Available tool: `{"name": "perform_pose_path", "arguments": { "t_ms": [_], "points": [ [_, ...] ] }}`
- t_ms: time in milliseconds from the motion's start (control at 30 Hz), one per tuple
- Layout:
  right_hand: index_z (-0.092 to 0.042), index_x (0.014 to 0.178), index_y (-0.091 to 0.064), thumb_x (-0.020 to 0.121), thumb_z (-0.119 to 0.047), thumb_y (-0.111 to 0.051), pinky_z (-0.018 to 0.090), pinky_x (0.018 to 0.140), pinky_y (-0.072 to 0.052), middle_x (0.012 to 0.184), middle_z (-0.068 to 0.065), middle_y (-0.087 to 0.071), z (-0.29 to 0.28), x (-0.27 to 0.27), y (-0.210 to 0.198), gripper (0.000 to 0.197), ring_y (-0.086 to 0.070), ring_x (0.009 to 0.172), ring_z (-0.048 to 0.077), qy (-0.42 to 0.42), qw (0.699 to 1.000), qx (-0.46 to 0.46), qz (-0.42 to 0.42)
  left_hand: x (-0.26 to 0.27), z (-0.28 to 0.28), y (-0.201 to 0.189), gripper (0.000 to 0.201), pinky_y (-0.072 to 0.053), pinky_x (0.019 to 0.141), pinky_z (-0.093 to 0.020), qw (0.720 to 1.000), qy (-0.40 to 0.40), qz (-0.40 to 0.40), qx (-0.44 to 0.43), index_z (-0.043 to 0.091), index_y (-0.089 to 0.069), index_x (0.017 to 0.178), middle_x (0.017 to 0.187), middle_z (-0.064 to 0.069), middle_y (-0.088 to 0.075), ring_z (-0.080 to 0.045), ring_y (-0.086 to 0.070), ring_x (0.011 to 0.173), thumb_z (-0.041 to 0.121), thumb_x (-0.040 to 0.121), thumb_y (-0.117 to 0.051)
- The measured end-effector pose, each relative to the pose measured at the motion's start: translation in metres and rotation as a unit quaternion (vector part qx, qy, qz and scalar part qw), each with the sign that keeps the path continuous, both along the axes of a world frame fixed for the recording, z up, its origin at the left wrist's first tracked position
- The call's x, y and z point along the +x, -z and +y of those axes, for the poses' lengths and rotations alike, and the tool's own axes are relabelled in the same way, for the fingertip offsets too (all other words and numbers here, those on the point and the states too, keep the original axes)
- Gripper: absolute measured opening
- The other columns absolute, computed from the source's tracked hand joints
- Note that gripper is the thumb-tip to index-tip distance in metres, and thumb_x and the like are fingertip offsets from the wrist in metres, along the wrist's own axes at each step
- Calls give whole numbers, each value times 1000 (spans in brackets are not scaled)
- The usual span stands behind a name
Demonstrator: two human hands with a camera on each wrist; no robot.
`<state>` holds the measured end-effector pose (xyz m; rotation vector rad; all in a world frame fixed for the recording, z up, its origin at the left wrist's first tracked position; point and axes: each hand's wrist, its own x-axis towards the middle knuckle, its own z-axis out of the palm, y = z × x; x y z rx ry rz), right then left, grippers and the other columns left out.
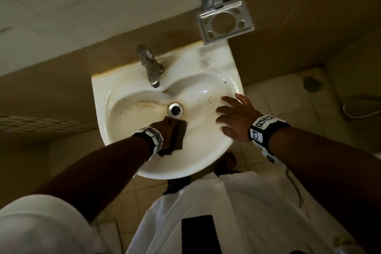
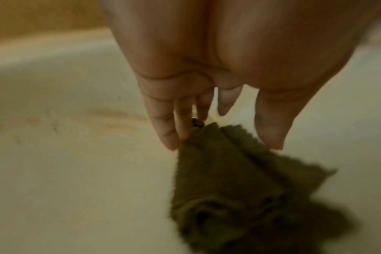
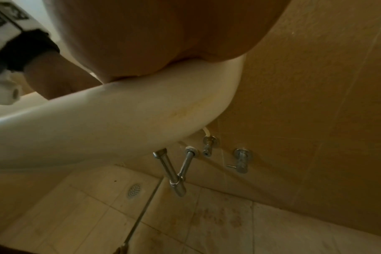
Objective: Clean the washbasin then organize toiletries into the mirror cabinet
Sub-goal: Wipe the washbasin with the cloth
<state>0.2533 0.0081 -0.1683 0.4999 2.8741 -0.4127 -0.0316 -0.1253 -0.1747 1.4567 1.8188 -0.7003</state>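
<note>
The white washbasin (image 1: 99,88) hangs on a tan tiled wall. A brown stain (image 1: 148,104) runs left of its metal drain (image 1: 175,110), and dark specks (image 1: 206,99) dot the right slope. My left hand (image 1: 165,128) is inside the bowl just below the drain and pinches a dark cloth (image 1: 179,136) that lies on the porcelain. In the left wrist view the cloth (image 2: 228,180) sits between my fingers (image 2: 168,135) and thumb on the basin (image 2: 76,171). My right hand (image 1: 235,117) rests on the right rim with fingers spread and holds nothing; its palm (image 3: 163,34) rests on the rim's edge (image 3: 98,120).
A steel tap (image 1: 151,68) stands at the basin's back. An empty metal tumbler holder (image 1: 224,20) juts from the wall above the right corner. Chrome trap pipes (image 3: 176,171) and a valve (image 3: 241,159) sit under the basin. A floor drain (image 1: 311,84) lies to the right.
</note>
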Motion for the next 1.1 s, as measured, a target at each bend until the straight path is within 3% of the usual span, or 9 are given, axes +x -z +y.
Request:
{"name": "perform_pose_path", "arguments": {
  "t_ms": [67,233,433,600,767,833,933,1033,1100],
  "points": [
    [-35,108,-72,86,-50,-50,56,117,-8,134,-6,-59,-1,2,3,35,-36,144,34,7,1000,-9,17,8,4,3,42,-44,105,-36,1000,26,13,0,10,-49,141,138,-14,-56,-32,-56,125,33,107,-40],
    [-37,114,-70,88,-52,-51,56,119,0,143,-9,-52,-2,0,3,36,-25,149,29,27,999,-25,16,36,53,1,56,-44,105,-37,1000,8,-20,14,17,-52,143,140,-9,-56,-29,-55,127,29,91,-68],
    [-29,129,-60,86,-48,-55,55,122,-9,165,4,-21,-5,0,-5,48,-10,154,31,64,996,-37,51,60,116,-4,24,-43,82,-23,986,3,-77,149,27,-74,109,106,4,-73,-19,-66,103,33,88,-65],
    [-28,153,-30,86,-48,-52,51,123,-7,167,1,-13,-8,-1,-4,74,-4,155,31,73,996,-26,32,68,115,5,22,-50,83,-31,984,-30,-80,157,34,-65,107,104,3,-68,-24,-66,100,35,85,-62],
    [-20,160,4,90,-54,-50,52,123,2,168,4,12,-6,-1,-5,95,14,154,29,201,979,-34,29,72,91,14,76,-57,83,-42,983,-120,-66,120,28,-48,129,115,0,-59,-27,-65,99,59,63,-71],
    [-23,158,16,92,-61,-46,53,122,-2,167,3,20,0,2,-3,98,16,153,29,319,945,-67,39,74,88,14,85,-53,88,-37,982,-119,-93,109,23,-47,135,123,-2,-58,-26,-61,106,48,62,-83],
    [-28,154,26,90,-73,-38,54,121,-14,167,-1,18,5,4,5,101,16,154,27,378,914,-139,56,75,92,11,48,-50,81,-27,972,-130,-133,143,25,-58,124,116,-2,-64,-23,-64,101,24,80,-77],
    [-31,154,24,86,-79,-33,60,118,-25,168,-1,11,5,4,10,101,10,155,27,379,907,-165,79,89,116,0,17,-46,61,-11,913,-242,-197,261,26,-63,101,88,8,-64,-14,-64,76,14,90,-66],
    [-32,156,19,85,-80,-30,61,116,-27,169,-1,7,5,6,10,99,8,155,26,379,906,-167,88,97,132,-8,26,-51,66,-19,879,-275,-236,309,28,-61,90,80,11,-60,-11,-61,72,3,86,-63]
  ]
}}
